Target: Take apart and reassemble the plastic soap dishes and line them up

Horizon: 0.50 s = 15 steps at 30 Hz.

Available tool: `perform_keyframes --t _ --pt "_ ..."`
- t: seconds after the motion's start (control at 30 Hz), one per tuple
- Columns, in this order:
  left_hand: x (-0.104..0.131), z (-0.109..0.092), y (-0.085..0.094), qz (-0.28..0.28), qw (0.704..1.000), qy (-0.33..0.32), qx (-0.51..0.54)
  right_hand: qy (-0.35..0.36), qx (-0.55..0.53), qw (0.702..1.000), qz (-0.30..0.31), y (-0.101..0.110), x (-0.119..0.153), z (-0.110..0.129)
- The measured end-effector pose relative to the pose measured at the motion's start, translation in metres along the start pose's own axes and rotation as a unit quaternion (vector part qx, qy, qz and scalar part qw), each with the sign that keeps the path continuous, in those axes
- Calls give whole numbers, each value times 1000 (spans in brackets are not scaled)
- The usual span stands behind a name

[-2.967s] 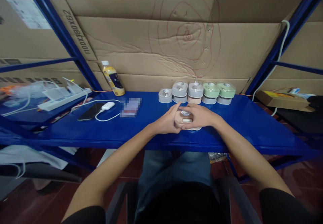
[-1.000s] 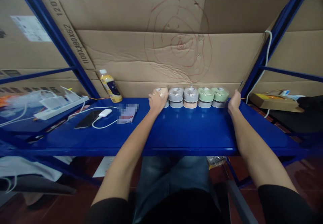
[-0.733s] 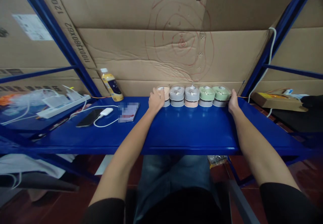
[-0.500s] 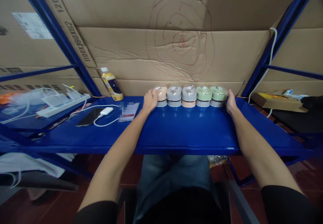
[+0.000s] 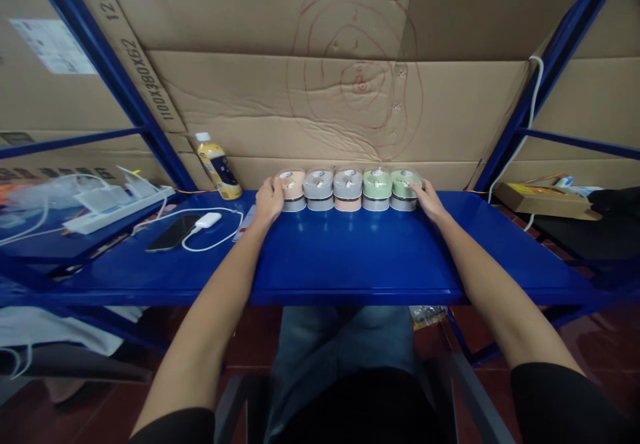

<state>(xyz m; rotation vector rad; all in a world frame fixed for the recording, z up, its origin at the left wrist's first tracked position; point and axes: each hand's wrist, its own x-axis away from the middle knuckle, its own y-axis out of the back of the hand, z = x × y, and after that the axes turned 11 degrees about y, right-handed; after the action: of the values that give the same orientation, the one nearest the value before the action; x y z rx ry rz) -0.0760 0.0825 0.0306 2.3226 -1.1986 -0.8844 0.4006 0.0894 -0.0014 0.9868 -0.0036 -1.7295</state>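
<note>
Several small stacked containers with clear domed lids stand side by side in one tight row at the back of the blue table (image 5: 350, 251). At the left end, my left hand (image 5: 270, 199) presses round the side of the peach-topped container (image 5: 293, 181). My right hand (image 5: 429, 199) grips the green-topped container (image 5: 403, 179) at the right end, with fingers on its lid and side. Between them stand a grey-topped container (image 5: 319, 183), another grey-topped one with a peach base (image 5: 347, 183), and a second green-topped container (image 5: 376, 183).
A yellow drink bottle (image 5: 220, 167) stands at the back left. Near it lie a dark phone (image 5: 173, 233), a white charger (image 5: 208, 220) with its cable, and a flat card-like item (image 5: 243, 224) partly behind my left arm. A power strip (image 5: 120, 209) and open carton (image 5: 545, 201) flank the table.
The whole row of containers has slid left between my hands. My left hand now covers part of the flat item. My right hand's fingers have come over the green lid.
</note>
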Motion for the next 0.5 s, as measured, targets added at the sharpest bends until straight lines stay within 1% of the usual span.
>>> perform_keyframes --t 0.07,0.1,0.17,0.23,0.3,0.4,0.5 --pt "0 2 0 -2 1000 15 3 9 63 998 -8 3 3 8" --pt "1 2 0 -2 1000 20 5 25 92 995 -6 5 4 12" --pt "4 2 0 -7 1000 19 0 68 141 987 23 7 6 20" --pt "10 -1 1 -29 999 1 -15 79 173 980 54 7 7 27" --pt "20 -8 4 -63 997 -34 -26 67 197 976 66 6 7 31" --pt "38 -24 10 -92 991 -100 -14 65 207 975 45 8 5 34" --pt "55 -40 12 -90 984 -153 13 73 174 982 -22 19 1 38"
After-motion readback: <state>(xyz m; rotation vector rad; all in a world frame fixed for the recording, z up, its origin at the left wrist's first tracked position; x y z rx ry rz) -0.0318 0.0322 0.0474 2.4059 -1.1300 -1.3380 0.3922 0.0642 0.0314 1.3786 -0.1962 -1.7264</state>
